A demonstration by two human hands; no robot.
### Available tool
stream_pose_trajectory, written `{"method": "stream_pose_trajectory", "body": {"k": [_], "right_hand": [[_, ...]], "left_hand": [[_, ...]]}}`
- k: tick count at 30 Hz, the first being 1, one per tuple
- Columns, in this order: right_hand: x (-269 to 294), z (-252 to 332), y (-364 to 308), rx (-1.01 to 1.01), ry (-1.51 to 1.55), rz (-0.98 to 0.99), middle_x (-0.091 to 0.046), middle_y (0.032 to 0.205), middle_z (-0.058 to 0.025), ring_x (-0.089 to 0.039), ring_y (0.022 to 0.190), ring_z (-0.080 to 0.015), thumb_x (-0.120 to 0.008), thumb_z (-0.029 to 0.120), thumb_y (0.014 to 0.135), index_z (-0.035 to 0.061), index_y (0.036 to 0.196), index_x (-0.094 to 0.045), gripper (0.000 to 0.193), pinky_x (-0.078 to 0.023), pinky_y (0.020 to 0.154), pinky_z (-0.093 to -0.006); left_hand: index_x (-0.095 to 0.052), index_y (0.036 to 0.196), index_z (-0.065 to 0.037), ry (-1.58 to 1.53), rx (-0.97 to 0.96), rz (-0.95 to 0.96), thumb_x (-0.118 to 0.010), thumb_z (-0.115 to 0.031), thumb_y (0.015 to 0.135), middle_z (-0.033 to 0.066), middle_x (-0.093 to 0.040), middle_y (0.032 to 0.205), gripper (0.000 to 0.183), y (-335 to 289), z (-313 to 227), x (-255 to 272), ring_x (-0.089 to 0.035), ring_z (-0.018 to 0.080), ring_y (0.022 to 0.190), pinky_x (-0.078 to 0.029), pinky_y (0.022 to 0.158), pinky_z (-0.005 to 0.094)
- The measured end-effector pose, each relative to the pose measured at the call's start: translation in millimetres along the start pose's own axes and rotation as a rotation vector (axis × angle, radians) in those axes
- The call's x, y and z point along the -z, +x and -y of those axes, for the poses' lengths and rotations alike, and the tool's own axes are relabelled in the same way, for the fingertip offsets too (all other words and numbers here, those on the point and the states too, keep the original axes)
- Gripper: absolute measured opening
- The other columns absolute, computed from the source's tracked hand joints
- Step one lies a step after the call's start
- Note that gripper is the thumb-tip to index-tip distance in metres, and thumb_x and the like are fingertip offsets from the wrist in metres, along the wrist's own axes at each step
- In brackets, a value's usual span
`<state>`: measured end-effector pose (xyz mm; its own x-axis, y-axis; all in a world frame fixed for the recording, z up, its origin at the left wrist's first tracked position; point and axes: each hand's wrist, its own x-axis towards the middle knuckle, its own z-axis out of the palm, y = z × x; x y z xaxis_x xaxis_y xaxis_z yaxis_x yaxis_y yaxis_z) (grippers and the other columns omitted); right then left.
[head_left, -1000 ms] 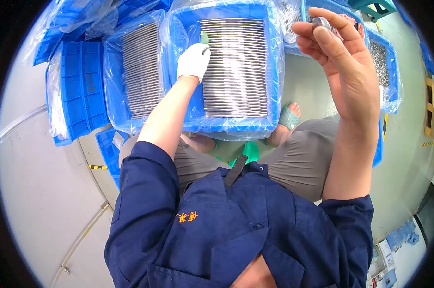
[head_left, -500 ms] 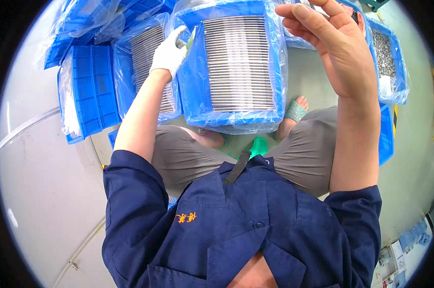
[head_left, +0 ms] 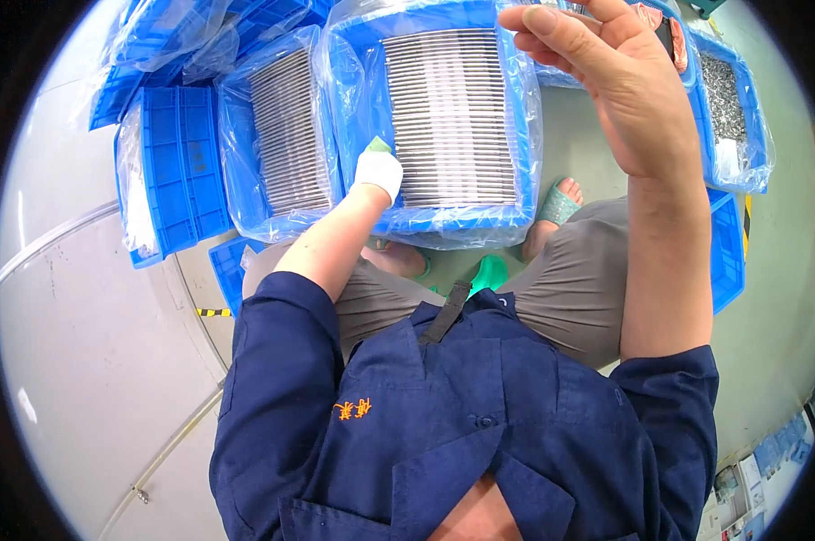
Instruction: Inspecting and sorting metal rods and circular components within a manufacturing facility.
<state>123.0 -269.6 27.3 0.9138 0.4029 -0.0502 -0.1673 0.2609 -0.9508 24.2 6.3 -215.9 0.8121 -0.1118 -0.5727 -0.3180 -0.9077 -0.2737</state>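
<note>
My left hand [head_left: 380,176], in a white glove, is closed at the left edge of a stack of thin metal rods [head_left: 448,117]. A small green piece [head_left: 378,145] of something thin pokes out from its fingers; its kind is unclear. The rods lie side by side in a blue crate [head_left: 357,81] lined with clear plastic. My bare right hand [head_left: 619,72] is raised at the upper right, beyond the crate's right side. Its thumb and fingers are drawn together, and a thin dark line shows by the fingertips; what they hold cannot be made out.
A second lined crate of rods [head_left: 290,135] stands left of the first. Farther left are blue crates [head_left: 184,162], one tipped on its side. At right, a blue bin [head_left: 725,99] holds many small metal parts. My feet [head_left: 556,203] are near the crate's front.
My left hand has moved toward me and slightly right, from between the crates to the near left end of the rods, with the green piece. The right hand has shifted slightly left.
</note>
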Motion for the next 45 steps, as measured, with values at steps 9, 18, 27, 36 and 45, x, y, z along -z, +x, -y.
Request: {"method": "stream_pose_trajectory", "body": {"k": [9, 18, 27, 36, 45], "right_hand": [[1.8, -5.3, 1.3, 0.04, 0.037, 0.039, -0.063, 0.093, -0.0055, -0.058, 0.085, -0.0112, -0.066, 0.013, 0.086, 0.0002, 0.114, -0.053, 0.033, -0.045, 0.076, -0.023], [-3.2, 0.8, -3.7, 0.011, 0.016, 0.045, -0.064, 0.09, -0.0068, -0.058, 0.085, -0.0117, -0.066, 0.013, 0.086, 0.0003, 0.113, -0.053, 0.033, -0.045, 0.076, -0.0238], [0.5, -18.3, 3.7, 0.026, -0.132, 0.005, -0.066, 0.095, -0.0069, -0.06, 0.088, -0.0114, -0.061, 0.014, 0.088, 0.0062, 0.11, -0.06, 0.023, -0.047, 0.084, -0.0272], [-0.6, -11.9, 1.4, -0.046, -0.067, 0.016, -0.06, 0.089, -0.0029, -0.055, 0.084, -0.0075, -0.067, 0.013, 0.085, 0.0038, 0.11, -0.056, 0.029, -0.044, 0.074, -0.0226], [2.7, -36.6, 9.6, -0.024, -0.193, -0.03, -0.063, 0.098, -0.0158, -0.057, 0.088, -0.017, -0.071, 0.022, 0.078, 0.0034, 0.11, -0.058, 0.039, -0.045, 0.079, -0.0302]], "left_hand": [[-0.069, 0.094, -0.005, -0.131, -0.017, 0.317, -0.056, -0.02, 0.081, 0.0155, -0.068, 0.093, 0.024, -15.0, -15.0, 0.0, -0.066, 0.0307, 0.088, -0.053, 0.075, 0.0399], [-0.064, 0.108, -0.007, -0.57, -0.056, 0.345, -0.048, -0.033, 0.083, 0.0176, -0.062, 0.11, 0.039, -32.1, -12.0, 44.2, -0.059, 0.0345, 0.102, -0.046, 0.089, 0.0414], [-0.061, 0.11, -0.006, -0.697, 0.037, -0.165, -0.048, -0.037, 0.087, 0.0189, -0.063, 0.106, 0.041, -28.2, 42.6, 40.8, -0.057, 0.0353, 0.102, -0.044, 0.091, 0.0408], [-0.064, 0.109, -0.007, -0.863, 0.282, -0.014, -0.056, -0.031, 0.082, 0.0153, -0.065, 0.105, 0.037, -24.9, 34.2, 53.6, -0.061, 0.0289, 0.099, -0.046, 0.088, 0.0349], [-0.064, 0.108, -0.003, -1.2, 0.221, -0.318, -0.06, -0.02, 0.083, 0.0144, -0.067, 0.1, 0.03, -31.5, 50.6, 60.4, -0.065, 0.0224, 0.093, -0.048, 0.083, 0.0302]]}}
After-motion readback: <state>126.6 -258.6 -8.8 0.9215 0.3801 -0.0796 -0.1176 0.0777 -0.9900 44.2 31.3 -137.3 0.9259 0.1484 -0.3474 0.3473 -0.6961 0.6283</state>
